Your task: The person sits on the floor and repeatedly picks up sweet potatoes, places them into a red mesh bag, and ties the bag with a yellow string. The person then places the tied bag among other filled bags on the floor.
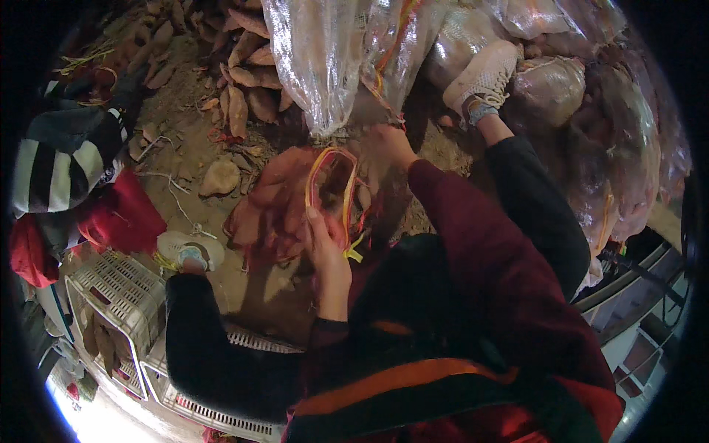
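Note:
My left hand (330, 257) grips a yellow-and-red strap loop (316, 177) that stands up over a crumpled red mesh sack (266, 207) on the dirt floor. A yellow strap end sticks out beside that hand. Further forward, my right hand (390, 145) is curled and blurred at the gathered lower end of a translucent plastic sack (316, 66). Whether its fingers hold anything cannot be made out. Another yellow-and-red strap (385, 63) runs down the plastic and ends close to my right hand.
Loose sweet potatoes (238, 111) lie ahead on the left. Filled plastic sacks (548, 91) are piled on the right, near my right shoe (482, 77). White plastic crates (119, 288) stand at left and behind. A person in striped clothing (61, 166) is at far left.

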### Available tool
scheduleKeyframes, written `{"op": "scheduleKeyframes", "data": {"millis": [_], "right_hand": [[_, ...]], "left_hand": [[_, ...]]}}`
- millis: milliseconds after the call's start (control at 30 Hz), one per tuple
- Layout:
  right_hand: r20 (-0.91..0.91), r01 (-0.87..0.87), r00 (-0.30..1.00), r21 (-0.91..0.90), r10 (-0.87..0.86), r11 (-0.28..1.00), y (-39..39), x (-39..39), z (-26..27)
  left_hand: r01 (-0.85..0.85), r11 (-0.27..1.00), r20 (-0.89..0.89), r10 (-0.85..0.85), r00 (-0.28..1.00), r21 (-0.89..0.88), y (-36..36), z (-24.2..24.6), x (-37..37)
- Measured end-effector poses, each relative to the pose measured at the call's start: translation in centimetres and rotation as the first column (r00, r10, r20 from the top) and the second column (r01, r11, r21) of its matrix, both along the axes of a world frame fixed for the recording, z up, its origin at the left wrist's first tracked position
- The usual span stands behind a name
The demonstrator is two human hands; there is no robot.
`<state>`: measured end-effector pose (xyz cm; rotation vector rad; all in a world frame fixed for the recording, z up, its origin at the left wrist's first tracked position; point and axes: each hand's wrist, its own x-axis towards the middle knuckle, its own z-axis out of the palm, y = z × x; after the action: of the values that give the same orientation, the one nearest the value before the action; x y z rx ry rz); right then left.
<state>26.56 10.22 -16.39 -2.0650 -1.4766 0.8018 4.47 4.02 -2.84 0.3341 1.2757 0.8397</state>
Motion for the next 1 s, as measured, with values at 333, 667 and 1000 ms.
{"op": "scheduleKeyframes", "data": {"millis": [333,667,1000], "right_hand": [[0.623,-0.167,0.720,-0.271,0.305,0.948,6.2,1.0,-7.6],[-0.027,-0.271,0.957,-0.448,0.290,0.852,2.6,3.3,4.5],[0.265,-0.624,0.723,-0.148,0.638,0.767,-0.4,-0.4,16.5]], "left_hand": [[0.141,0.965,-0.209,-0.188,0.960,-0.222,1.5,1.6,0.0],[-0.036,0.999,0.098,0.036,0.995,-0.002,-0.6,-1.3,-0.5],[-0.109,0.993,-0.019,0.110,0.994,0.054,-1.1,-0.8,0.7]]}}
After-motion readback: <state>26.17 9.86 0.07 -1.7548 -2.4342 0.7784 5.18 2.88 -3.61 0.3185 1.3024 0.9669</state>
